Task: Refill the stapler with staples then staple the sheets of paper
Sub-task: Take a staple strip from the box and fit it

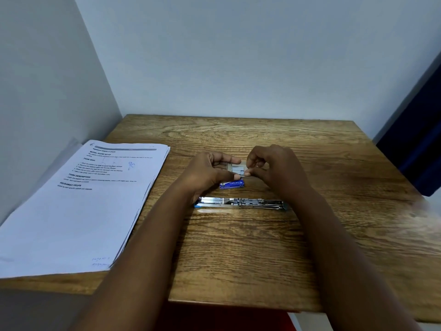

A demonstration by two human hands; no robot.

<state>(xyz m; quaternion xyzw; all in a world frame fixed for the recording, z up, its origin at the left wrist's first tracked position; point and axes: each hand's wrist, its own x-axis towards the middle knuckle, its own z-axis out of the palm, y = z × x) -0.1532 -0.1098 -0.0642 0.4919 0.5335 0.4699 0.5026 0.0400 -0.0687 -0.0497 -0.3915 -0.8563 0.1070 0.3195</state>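
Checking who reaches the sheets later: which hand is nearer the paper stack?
Left. The left hand is just right of the paper stack; the right hand is farther right.

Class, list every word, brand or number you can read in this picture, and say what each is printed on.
"TASK GOAL", "TASK DESCRIPTION", "REQUIRED PROPS": bold headings on the top sheet of paper.
Body text and handwriting on that sheet: too small or blurred to read.
Brand on the blue staple box: upside down and blurred, not surely readable.
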